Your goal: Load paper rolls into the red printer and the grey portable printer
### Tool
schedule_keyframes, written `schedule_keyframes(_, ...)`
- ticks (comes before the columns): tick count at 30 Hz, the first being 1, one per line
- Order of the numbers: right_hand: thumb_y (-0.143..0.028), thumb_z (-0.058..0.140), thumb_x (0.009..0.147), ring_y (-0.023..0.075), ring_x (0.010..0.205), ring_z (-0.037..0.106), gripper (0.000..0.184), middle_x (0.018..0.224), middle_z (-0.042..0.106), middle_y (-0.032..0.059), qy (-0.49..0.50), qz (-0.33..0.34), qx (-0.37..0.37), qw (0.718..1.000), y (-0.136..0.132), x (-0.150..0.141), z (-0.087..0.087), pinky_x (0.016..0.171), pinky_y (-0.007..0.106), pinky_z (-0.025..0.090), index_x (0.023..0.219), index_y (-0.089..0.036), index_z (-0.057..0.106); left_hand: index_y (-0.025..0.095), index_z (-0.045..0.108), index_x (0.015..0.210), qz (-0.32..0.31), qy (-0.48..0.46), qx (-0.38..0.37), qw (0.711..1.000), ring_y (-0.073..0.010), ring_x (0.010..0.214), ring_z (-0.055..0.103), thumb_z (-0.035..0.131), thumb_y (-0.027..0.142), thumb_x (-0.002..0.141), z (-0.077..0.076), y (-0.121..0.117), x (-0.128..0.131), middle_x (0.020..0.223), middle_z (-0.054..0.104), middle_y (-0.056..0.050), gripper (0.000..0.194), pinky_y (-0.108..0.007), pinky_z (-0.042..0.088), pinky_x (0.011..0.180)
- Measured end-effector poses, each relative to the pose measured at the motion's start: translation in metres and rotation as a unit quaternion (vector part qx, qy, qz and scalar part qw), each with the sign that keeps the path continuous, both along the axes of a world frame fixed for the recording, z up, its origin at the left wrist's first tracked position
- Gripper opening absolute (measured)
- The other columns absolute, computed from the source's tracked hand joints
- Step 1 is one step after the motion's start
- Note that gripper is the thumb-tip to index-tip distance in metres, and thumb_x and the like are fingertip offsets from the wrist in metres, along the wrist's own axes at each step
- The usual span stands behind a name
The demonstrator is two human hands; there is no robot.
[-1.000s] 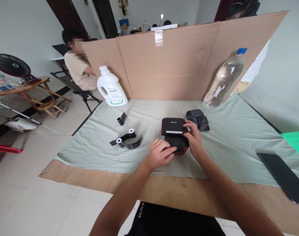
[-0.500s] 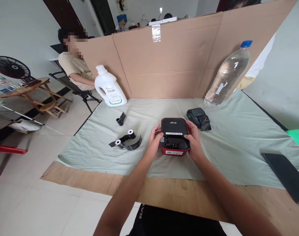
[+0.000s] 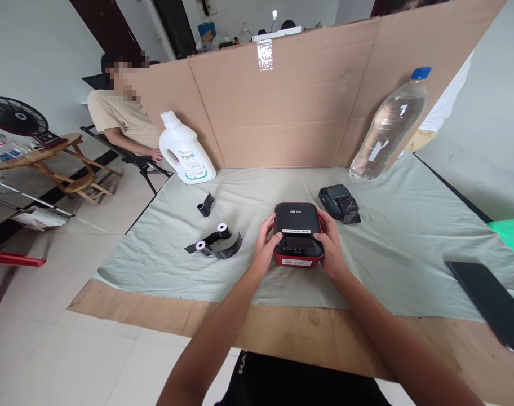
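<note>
A red and black portable label printer (image 3: 298, 217) rests on the cloth in front of me, white stickers on its top and front. My left hand (image 3: 266, 243) wraps its left side, the thumb on the front left corner of the black top. From the right, my right hand (image 3: 329, 239) grips it the same way, thumb over the right edge. To the right behind it lies a smaller dark printer (image 3: 333, 200) with a black strip coming out. Left of my hands are two rolls of black tape (image 3: 223, 230) with white cores, their strips unrolled, and a small black roll (image 3: 204, 208).
A white detergent jug (image 3: 185, 149) and a large clear bottle (image 3: 388, 129) with a blue cap stand before a cardboard screen (image 3: 278, 113). A phone (image 3: 489, 304) lies at right. A seated person (image 3: 124, 121) and a fan (image 3: 18, 115) are at left.
My thumbs have shifted slightly on the printer's front corners, and a pale bit by the left thumb no longer shows. The view has drifted a little; the seated person's arm has moved.
</note>
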State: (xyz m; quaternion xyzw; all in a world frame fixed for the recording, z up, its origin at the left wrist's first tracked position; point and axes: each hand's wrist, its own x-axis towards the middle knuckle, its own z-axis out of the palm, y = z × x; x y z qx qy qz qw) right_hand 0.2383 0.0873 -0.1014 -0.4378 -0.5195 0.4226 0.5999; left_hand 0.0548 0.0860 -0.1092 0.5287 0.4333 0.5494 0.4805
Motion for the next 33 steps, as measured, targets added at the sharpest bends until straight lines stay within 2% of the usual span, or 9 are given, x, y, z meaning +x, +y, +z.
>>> schedule_keyframes(4, -0.035, 0.047, 0.086, 0.0235, 0.148, 0.041, 0.064, 0.161, 0.042, 0.006, -0.027, -0.014, 0.001, 1.0, -0.002, -0.002, -0.003, 0.121, 0.042, 0.037, 0.149, -0.028, 0.039, 0.032, 0.055, 0.143, -0.028, 0.06, 0.034, 0.997, -0.0269, 0.153, 0.033, 0.066, 0.036, 0.091, 0.005, -0.01, 0.0, 0.162, 0.04, -0.004, 0.053, -0.046, 0.033, 0.124)
schedule_keyframes(6, -0.037, 0.046, 0.088, 0.0231, 0.147, 0.042, 0.063, 0.162, 0.042, 0.0063, -0.03, -0.017, -0.003, 0.999, -0.002, -0.003, -0.003, 0.121, 0.042, 0.038, 0.149, -0.026, 0.04, 0.029, 0.068, 0.127, -0.02, 0.083, 0.047, 0.995, -0.0275, 0.154, 0.032, 0.057, 0.042, 0.097, 0.007, -0.012, -0.001, 0.157, 0.046, -0.004, 0.034, -0.048, 0.032, 0.124)
schedule_keyframes(9, -0.039, 0.046, 0.089, 0.023, 0.146, 0.044, 0.062, 0.161, 0.043, 0.0069, -0.023, -0.02, -0.002, 1.0, -0.002, -0.002, -0.005, 0.12, 0.043, 0.038, 0.149, -0.025, 0.042, 0.025, 0.077, 0.096, -0.01, 0.109, 0.074, 0.991, -0.0277, 0.152, 0.035, 0.044, 0.047, 0.102, 0.009, -0.012, -0.002, 0.144, 0.058, -0.007, 0.039, -0.051, 0.032, 0.123)
schedule_keyframes(12, -0.044, 0.047, 0.092, 0.0245, 0.147, 0.044, 0.062, 0.16, 0.046, 0.0066, -0.038, -0.023, -0.007, 0.999, -0.007, 0.0, -0.008, 0.12, 0.044, 0.039, 0.151, -0.025, 0.044, 0.024, 0.074, 0.083, -0.003, 0.133, 0.094, 0.987, -0.0284, 0.151, 0.036, 0.052, 0.044, 0.1, 0.008, -0.012, -0.001, 0.141, 0.06, -0.007, 0.034, -0.051, 0.034, 0.122)
schedule_keyframes(15, -0.048, 0.048, 0.095, 0.0252, 0.149, 0.04, 0.061, 0.161, 0.045, 0.0033, -0.043, -0.005, -0.017, 0.999, -0.021, 0.003, -0.01, 0.124, 0.046, 0.034, 0.152, -0.029, 0.046, 0.025, 0.071, 0.101, 0.012, 0.126, 0.085, 0.988, -0.0284, 0.15, 0.039, 0.065, 0.038, 0.094, 0.004, -0.015, 0.003, 0.148, 0.055, -0.007, 0.016, -0.049, 0.04, 0.118)
schedule_keyframes(19, -0.051, 0.057, 0.094, 0.0252, 0.156, 0.026, 0.067, 0.168, 0.032, -0.0014, -0.05, 0.041, -0.015, 0.998, -0.043, 0.01, -0.014, 0.129, 0.049, 0.021, 0.157, -0.034, 0.04, 0.031, 0.039, 0.152, 0.01, 0.057, 0.045, 0.997, -0.0265, 0.15, 0.04, 0.068, 0.034, 0.092, -0.003, -0.021, 0.009, 0.162, 0.041, -0.007, 0.067, -0.045, 0.045, 0.118)
schedule_keyframes(23, -0.05, 0.07, 0.088, 0.0265, 0.158, 0.019, 0.081, 0.17, 0.024, -0.0039, -0.073, 0.083, -0.02, 0.994, -0.048, 0.019, -0.015, 0.13, 0.052, 0.016, 0.16, -0.039, 0.033, 0.034, 0.029, 0.16, -0.024, -0.004, 0.006, 1.0, -0.0288, 0.152, 0.038, 0.071, 0.034, 0.089, -0.004, -0.022, 0.01, 0.166, 0.034, -0.004, 0.082, -0.046, 0.047, 0.118)
schedule_keyframes(27, -0.05, 0.064, 0.093, 0.0248, 0.157, 0.025, 0.068, 0.167, 0.032, -0.0039, -0.061, 0.088, -0.005, 0.994, -0.018, 0.022, -0.001, 0.13, 0.048, 0.019, 0.156, -0.037, 0.042, 0.034, 0.029, 0.16, -0.038, -0.04, -0.011, 0.998, -0.0279, 0.154, 0.035, 0.072, 0.03, 0.084, 0.004, 0.005, 0.01, 0.167, 0.033, 0.0, 0.088, -0.047, 0.041, 0.123)
schedule_keyframes(33, -0.042, 0.058, 0.088, 0.0253, 0.143, 0.049, 0.056, 0.15, 0.058, 0.0023, 0.038, 0.034, -0.035, 0.998, 0.092, 0.001, 0.017, 0.121, 0.044, 0.036, 0.142, -0.026, 0.058, 0.033, 0.038, 0.157, -0.049, -0.109, -0.026, 0.992, -0.028, 0.141, 0.052, 0.071, 0.024, 0.077, 0.023, 0.107, 0.014, 0.153, 0.054, -0.001, 0.087, -0.046, 0.043, 0.119)
